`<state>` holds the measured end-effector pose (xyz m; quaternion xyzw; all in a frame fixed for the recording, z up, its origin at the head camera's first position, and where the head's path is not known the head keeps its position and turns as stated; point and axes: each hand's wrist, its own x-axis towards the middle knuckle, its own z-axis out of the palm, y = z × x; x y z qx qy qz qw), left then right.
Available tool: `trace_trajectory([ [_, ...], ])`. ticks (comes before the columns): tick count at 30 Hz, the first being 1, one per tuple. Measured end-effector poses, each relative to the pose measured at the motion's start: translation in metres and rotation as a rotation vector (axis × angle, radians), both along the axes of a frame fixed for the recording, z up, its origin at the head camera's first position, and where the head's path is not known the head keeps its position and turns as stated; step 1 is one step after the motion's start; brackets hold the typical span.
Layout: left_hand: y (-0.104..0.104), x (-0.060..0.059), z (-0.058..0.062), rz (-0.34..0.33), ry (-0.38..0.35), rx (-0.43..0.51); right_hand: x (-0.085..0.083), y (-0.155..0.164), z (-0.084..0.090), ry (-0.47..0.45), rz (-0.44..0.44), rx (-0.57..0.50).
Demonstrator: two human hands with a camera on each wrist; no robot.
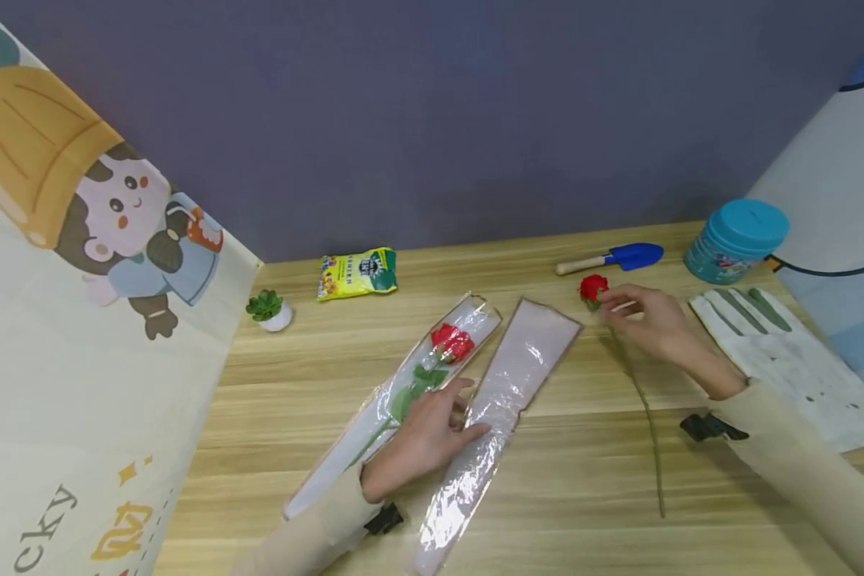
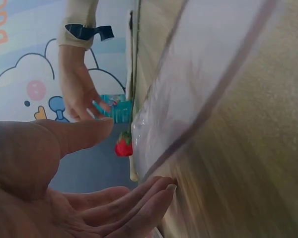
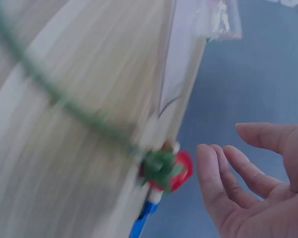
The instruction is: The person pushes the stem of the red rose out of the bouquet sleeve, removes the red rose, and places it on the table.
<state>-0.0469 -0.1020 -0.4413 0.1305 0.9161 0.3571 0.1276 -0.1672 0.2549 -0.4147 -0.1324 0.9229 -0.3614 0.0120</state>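
I've got my right hand [image 1: 648, 318] out at the far side of the wooden table [image 1: 590, 472], fingers loosely spread and holding nothing. The loose rose [image 1: 594, 288] lies just off my fingertips [image 1: 609, 304]: the red bloom sits at the tips, and the head view can't settle whether they touch it. From the right wrist view there is a clear gap between fingers [image 3: 216, 173] and bloom [image 3: 176, 173]. Its thin green stem [image 1: 644, 408] runs back toward me in a long, slightly curved line, passing under the hand.

My left hand [image 1: 421, 438] lies flat, fingers straight, pressing on the empty sleeve [image 1: 500, 392], a long, narrow, glossy clear plastic wrapper with a pale edge, crinkled and catching light. In the left wrist view the fingers [image 2: 139, 198] are relaxed and nearly straight, thumb out.

Just left of that lies the wrapped rose [image 1: 432, 360]: same tapered plastic, red fabric-looking bloom and green leaves inside.

Further back: a blue-bladed trowel [image 1: 615, 258] with a wooden handle, a round teal tub [image 1: 734, 240], a yellow crinkly packet [image 1: 356, 274], a small succulent [image 1: 268, 310] in a white pot. White gloves [image 1: 785, 352] with green stripes lie flat to the right.
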Motion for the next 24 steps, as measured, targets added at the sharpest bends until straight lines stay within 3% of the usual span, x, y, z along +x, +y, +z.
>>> trace_trajectory([
  [5, -0.004, 0.001, 0.004, 0.017, -0.046, 0.031, 0.002, -0.031, 0.004, -0.013, 0.083, -0.049],
  [10, -0.020, -0.002, 0.012, 0.025, 0.048, 0.088, 0.004, -0.062, 0.005, -0.084, 0.164, -0.135],
  [13, -0.035, -0.005, 0.019, 0.055, 0.111, 0.134, 0.006, -0.081, 0.004, -0.190, 0.204, -0.229],
  [15, -0.046, -0.007, 0.023, 0.087, 0.112, 0.173, 0.008, -0.093, 0.001, -0.282, 0.231, -0.306],
  [20, -0.075, -0.011, 0.027, 0.160, 0.055, 0.227, 0.013, -0.118, -0.009, -0.540, 0.263, -0.468],
  [24, -0.098, -0.012, 0.025, 0.169, 0.010, 0.243, 0.017, -0.129, -0.012, -0.730, 0.254, -0.568],
])
